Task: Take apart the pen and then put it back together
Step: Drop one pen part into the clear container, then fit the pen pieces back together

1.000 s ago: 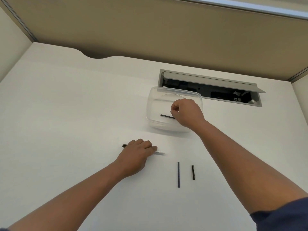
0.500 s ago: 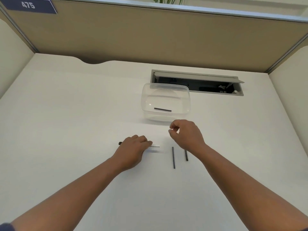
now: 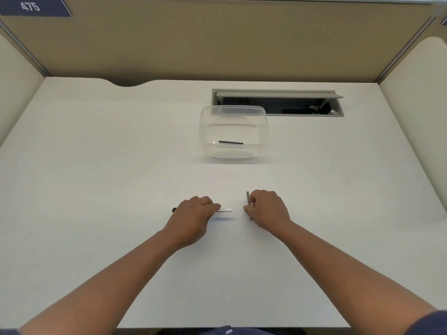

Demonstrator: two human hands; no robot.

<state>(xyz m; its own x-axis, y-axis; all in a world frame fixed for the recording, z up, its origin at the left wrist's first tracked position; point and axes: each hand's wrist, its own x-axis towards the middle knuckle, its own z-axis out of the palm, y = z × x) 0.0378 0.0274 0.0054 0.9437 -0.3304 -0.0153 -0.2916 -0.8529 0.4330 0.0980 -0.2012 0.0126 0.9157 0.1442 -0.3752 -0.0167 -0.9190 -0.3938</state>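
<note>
A white pen barrel (image 3: 225,210) with a black end lies flat on the white desk (image 3: 121,165). My left hand (image 3: 193,218) rests on top of it with fingers curled around its middle. Just to the right, my right hand (image 3: 267,210) pinches a thin black rod (image 3: 248,199) that points away from me. The short black piece that lay beside the rod is hidden under my right hand. Another black rod (image 3: 231,142) lies inside the clear plastic container (image 3: 264,131) farther back.
An open grey cable tray (image 3: 278,94) is set into the desk behind the container. Beige partition walls close the desk at the back and on both sides. A blue label reading 475 (image 3: 31,7) hangs at the top left.
My right hand left the container, came back toward me and closed on the long black rod on the desk. My left hand stayed on the pen barrel. The view tilted up.
</note>
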